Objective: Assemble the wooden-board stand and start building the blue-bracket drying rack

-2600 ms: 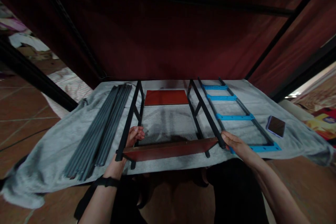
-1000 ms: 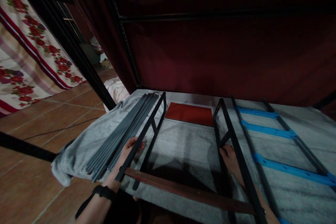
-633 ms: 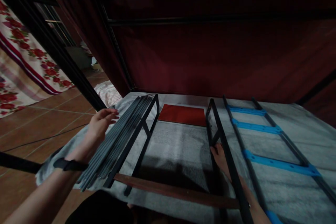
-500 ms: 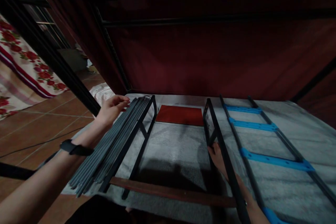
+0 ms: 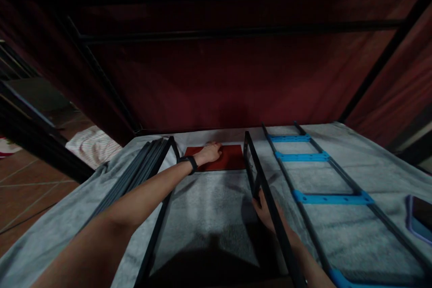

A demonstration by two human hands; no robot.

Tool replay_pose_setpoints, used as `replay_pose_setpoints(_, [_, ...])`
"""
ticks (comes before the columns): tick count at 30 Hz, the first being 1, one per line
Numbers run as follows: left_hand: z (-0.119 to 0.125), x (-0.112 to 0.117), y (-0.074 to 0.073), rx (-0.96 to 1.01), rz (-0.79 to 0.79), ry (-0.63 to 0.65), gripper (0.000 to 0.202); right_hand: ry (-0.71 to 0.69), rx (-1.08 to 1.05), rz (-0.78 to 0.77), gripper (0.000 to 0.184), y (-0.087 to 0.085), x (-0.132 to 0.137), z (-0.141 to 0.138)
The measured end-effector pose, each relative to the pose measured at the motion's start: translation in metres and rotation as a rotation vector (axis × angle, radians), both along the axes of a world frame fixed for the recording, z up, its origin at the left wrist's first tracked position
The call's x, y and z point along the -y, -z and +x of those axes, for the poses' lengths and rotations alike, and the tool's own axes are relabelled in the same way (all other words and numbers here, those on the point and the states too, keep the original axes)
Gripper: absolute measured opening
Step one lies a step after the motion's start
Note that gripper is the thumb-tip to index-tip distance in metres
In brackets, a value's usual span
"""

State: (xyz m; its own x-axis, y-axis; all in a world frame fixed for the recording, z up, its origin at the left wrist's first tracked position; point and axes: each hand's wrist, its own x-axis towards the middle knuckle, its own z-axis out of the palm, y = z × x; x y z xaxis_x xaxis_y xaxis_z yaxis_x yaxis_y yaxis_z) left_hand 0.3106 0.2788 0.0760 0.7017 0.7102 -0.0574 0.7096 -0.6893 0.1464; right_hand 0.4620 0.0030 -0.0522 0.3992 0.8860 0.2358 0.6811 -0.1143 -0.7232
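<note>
Red panel lies under the left hand

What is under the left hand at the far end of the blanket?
The left hand lies on a flat red panel, which rests on the grey blanket between the black frame sides. The panel's corner beneath the palm is covered; whether fingers hook its edge is unclear.

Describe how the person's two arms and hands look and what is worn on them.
Both forearms are bare: no sleeves, no gloves. The left hand has a black band, like a watch, on its wrist. The right hand is partly hidden behind a black frame bar; nothing worn shows on it.
</note>
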Motion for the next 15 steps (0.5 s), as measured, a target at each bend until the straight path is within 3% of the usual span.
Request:
replay_pose_setpoints(4, [0.023, -0.034, 0.037, -0.024, 0.007, -0.046, 0.041, 0.045, 0.176, -0.025, 0.041, 0.012, -0.006, -0.001])
replay_pose_setpoints(8, [0.032, -0.057, 0.062, -0.033, 0.016, -0.117, 0.045, 0.076, 0.238, -0.059, 0.036, 0.015, -0.009, -0.001])
replay_pose_setpoints(12, [0.036, -0.070, 0.078, -0.042, 0.016, -0.178, 0.049, 0.085, 0.252, -0.074, 0.042, 0.016, -0.010, 0.000])
replay_pose_setpoints(15, [0.039, -0.077, 0.083, -0.044, 0.010, -0.195, 0.050, 0.072, 0.252, -0.073, 0.045, 0.019, -0.010, 0.000])
